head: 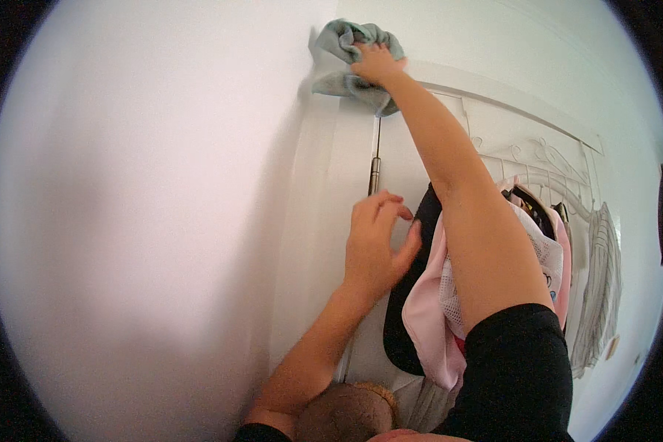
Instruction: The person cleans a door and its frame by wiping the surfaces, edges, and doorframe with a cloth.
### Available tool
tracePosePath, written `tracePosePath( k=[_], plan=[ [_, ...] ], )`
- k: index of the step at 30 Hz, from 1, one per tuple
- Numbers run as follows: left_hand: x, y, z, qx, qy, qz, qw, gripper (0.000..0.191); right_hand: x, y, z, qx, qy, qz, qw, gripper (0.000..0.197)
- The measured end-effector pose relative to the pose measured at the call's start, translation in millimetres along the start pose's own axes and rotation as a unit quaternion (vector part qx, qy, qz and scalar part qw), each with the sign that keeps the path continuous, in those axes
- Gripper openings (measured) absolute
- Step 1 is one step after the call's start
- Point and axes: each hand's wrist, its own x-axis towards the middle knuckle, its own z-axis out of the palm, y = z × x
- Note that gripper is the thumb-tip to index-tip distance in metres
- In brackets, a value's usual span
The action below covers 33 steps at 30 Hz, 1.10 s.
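High up, near the top corner of a white door frame, my right hand (378,63) presses a crumpled grey-green cloth (345,41) against the wall; part of the cloth hangs below the hand. My left hand (378,243) is raised lower down, in front of the door's hinge side, with its fingers curved and apart and nothing between them. A metal hinge (374,175) shows just above it. Pink and white garments (431,309) and a black item (406,331) hang behind my right arm, which hides part of them.
A white scrolled metal rack (530,166) hangs over the door, with clothes on it. A striped cloth (599,287) hangs at its right end. The plain wall (143,193) stands close at the left. A brown, rounded object (348,414) is below my left forearm.
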Motion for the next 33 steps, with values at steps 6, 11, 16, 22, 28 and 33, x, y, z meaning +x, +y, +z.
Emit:
tracePosePath(
  k=[6, 11, 16, 22, 28, 33],
  plan=[
    [-8.0, 44.3, -39.0, -0.055, 0.050, -0.001, 0.997, 0.011, -34.1, -15.2, -20.4, 0.074, -0.189, -0.367, 0.908, 0.046],
    [0.3, 93.7, -26.3, -0.090, 0.026, 0.053, 0.994, 0.010, -70.3, -37.3, -60.0, 0.078, -0.375, -0.426, 0.819, 0.044],
    [-1.8, 145.4, -13.8, -0.122, -0.060, 0.106, 0.985, 0.015, -85.0, -43.7, -120.5, -0.018, -0.375, -0.552, 0.745, 0.038],
    [-41.7, 218.0, 19.9, -0.269, -0.238, 0.100, 0.928, 0.022, -73.7, 47.7, -182.9, 0.116, 0.060, -0.425, 0.896, 0.052],
    [-97.3, 287.0, 63.2, -0.390, -0.313, 0.070, 0.863, 0.027, -176.8, 181.2, -301.8, 0.296, 0.232, 0.021, 0.927, 0.038],
    [-152.7, 346.2, 95.7, -0.452, -0.378, -0.034, 0.807, 0.022, -385.0, 241.5, -392.4, 0.299, 0.205, 0.251, 0.897, 0.038]
  ],
)
